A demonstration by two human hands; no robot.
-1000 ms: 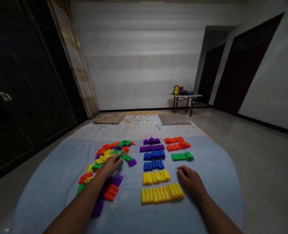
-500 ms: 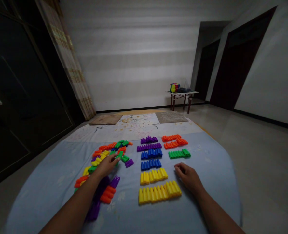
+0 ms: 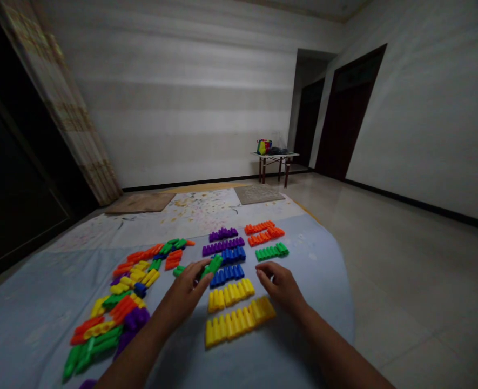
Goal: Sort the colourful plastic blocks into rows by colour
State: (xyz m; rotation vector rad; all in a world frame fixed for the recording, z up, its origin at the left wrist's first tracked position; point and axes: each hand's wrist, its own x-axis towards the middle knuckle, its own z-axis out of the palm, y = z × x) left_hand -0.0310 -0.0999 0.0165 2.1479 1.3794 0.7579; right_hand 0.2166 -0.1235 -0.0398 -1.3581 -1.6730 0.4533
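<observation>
**Dim light, banded grey and stretched edges**

The scene is dimly lit. The back wall (image 3: 174, 97) is crossed by soft horizontal bands of lighter and darker grey. Detail is swallowed by near-black at the left edge. Faint sheen is caught by the floor (image 3: 404, 259). Outer lines are tilted by wide-angle distortion; the yellow row (image 3: 239, 322) is slightly softened.

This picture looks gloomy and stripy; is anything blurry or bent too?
Head view: dim overall, with pale and grey bands across the back wall; head view: the dark red door leans, likely wide-angle distortion; head view: the left hand and its green plastic pieces look slightly soft, fine detail lost.
</observation>
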